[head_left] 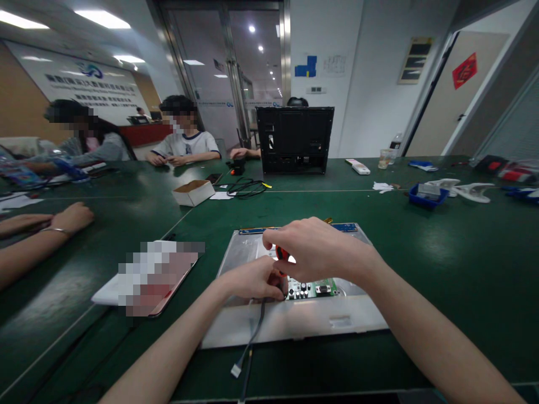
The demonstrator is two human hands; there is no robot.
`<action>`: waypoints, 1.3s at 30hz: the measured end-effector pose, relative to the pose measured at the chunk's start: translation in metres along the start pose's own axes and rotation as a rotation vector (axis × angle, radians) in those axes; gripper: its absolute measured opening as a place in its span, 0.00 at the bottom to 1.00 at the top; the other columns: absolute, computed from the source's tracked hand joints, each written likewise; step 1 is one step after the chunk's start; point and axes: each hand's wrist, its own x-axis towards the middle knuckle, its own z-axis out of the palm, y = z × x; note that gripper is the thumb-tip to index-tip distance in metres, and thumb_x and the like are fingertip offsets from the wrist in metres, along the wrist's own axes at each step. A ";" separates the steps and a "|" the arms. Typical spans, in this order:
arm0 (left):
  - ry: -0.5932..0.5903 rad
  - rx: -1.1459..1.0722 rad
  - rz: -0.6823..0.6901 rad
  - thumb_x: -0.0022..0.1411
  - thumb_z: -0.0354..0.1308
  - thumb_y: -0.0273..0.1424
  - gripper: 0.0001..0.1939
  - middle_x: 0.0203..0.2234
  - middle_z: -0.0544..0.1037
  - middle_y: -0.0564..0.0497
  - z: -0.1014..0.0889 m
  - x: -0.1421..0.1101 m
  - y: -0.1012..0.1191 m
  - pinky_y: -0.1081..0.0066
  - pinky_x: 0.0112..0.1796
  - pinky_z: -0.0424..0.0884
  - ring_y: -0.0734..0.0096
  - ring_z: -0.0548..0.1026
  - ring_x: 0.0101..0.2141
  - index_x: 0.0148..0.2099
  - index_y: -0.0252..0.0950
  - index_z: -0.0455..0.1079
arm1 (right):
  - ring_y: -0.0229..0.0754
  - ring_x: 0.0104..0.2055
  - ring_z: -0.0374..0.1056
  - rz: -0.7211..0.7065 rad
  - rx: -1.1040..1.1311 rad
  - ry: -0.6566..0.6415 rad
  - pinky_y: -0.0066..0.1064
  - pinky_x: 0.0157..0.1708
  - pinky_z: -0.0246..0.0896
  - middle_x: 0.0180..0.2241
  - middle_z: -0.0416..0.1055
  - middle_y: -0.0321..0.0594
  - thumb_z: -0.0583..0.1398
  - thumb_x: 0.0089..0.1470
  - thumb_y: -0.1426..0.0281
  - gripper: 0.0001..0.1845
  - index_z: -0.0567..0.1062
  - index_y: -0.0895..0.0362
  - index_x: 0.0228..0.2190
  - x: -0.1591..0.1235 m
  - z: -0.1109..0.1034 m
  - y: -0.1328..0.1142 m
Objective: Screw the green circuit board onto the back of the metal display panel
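Observation:
A silver metal panel lies flat on the green table in front of me, with a small green circuit board fixed near its middle. My right hand is closed around the red and black handle of a screwdriver, held upright over the board. My left hand is pinched low at the screwdriver's shaft, right next to the board. A thin cable with a white plug trails from under my left hand off the panel's front edge.
A blurred flat item lies left of the panel. An open cardboard box, coiled black cable and black metal chassis stand further back. A blue tray and white parts sit right. Other people sit at the left and far side; someone's forearms rest on the left.

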 end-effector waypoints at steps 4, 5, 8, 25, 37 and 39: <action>0.001 0.049 0.026 0.52 0.63 0.33 0.07 0.22 0.72 0.53 0.000 0.003 -0.004 0.73 0.26 0.61 0.69 0.69 0.26 0.31 0.33 0.75 | 0.41 0.33 0.68 -0.055 0.047 0.013 0.29 0.23 0.46 0.37 0.76 0.40 0.61 0.53 0.71 0.12 0.69 0.56 0.41 -0.002 0.000 0.001; 0.006 0.061 0.035 0.52 0.63 0.33 0.08 0.22 0.72 0.53 0.000 0.003 -0.005 0.73 0.26 0.61 0.69 0.69 0.26 0.30 0.33 0.75 | 0.41 0.33 0.68 -0.058 0.054 0.013 0.29 0.23 0.46 0.37 0.76 0.40 0.61 0.53 0.71 0.13 0.69 0.56 0.41 -0.002 0.000 0.001; -0.002 0.045 0.071 0.52 0.63 0.33 0.08 0.22 0.72 0.53 -0.001 0.003 -0.004 0.73 0.26 0.62 0.69 0.69 0.26 0.33 0.33 0.76 | 0.41 0.33 0.68 -0.058 0.066 0.001 0.28 0.23 0.47 0.38 0.76 0.40 0.60 0.52 0.72 0.13 0.69 0.56 0.42 -0.002 0.000 0.001; -0.015 0.020 0.081 0.51 0.62 0.32 0.09 0.22 0.72 0.53 -0.001 0.003 -0.003 0.72 0.26 0.61 0.69 0.68 0.25 0.35 0.34 0.78 | 0.41 0.34 0.69 -0.041 0.075 -0.022 0.29 0.24 0.46 0.39 0.76 0.40 0.60 0.53 0.73 0.13 0.69 0.56 0.42 -0.001 0.000 0.001; -0.011 0.017 0.054 0.50 0.62 0.32 0.09 0.21 0.71 0.54 -0.002 0.002 0.000 0.73 0.25 0.60 0.70 0.67 0.25 0.34 0.35 0.77 | 0.41 0.33 0.68 -0.038 0.068 -0.023 0.29 0.23 0.46 0.37 0.76 0.40 0.60 0.53 0.73 0.11 0.69 0.56 0.41 -0.001 -0.003 0.000; -0.020 -0.004 0.068 0.50 0.62 0.32 0.08 0.22 0.72 0.54 -0.002 0.002 0.001 0.73 0.26 0.61 0.70 0.68 0.25 0.34 0.35 0.77 | 0.41 0.33 0.68 -0.036 0.070 -0.022 0.29 0.23 0.46 0.37 0.76 0.40 0.60 0.53 0.73 0.11 0.70 0.56 0.41 -0.001 -0.003 0.000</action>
